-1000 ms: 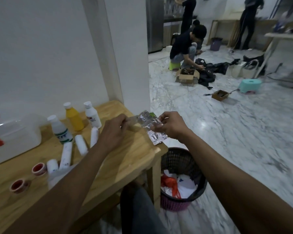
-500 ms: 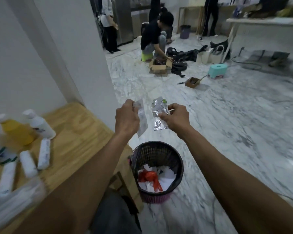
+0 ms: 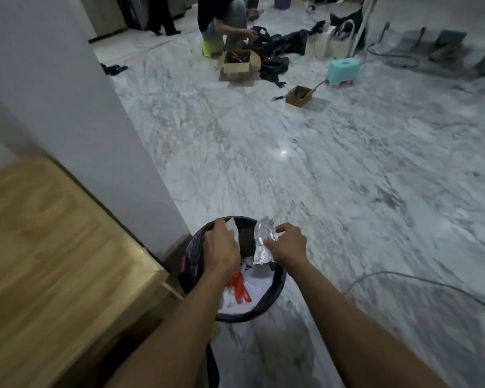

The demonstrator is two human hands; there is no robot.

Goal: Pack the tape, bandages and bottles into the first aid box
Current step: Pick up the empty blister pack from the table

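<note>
Looking down at a grey-white marble floor (image 3: 333,177), with the bare wooden worktop (image 3: 53,247) filling the 8 o'clock side and a white pillar (image 3: 67,93) rising behind it. One black mesh waste bin (image 3: 277,287) sits on the floor right by the worktop's corner, with white paper and something orange-red inside. Both hands are over the bin. The left hand (image 3: 221,247) is pinched on a small white strip of wrapper (image 3: 234,228), and the right hand (image 3: 287,245) is pinched on one crinkly silver wrapper (image 3: 262,242) hanging at its 9 o'clock. So two wrapper pieces, one per hand, a small gap between them. Up around 12 o'clock a person crouches by an open cardboard box (image 3: 237,67); one teal stool (image 3: 343,70) and a smaller box (image 3: 298,96) sit near 1 o'clock.
</note>
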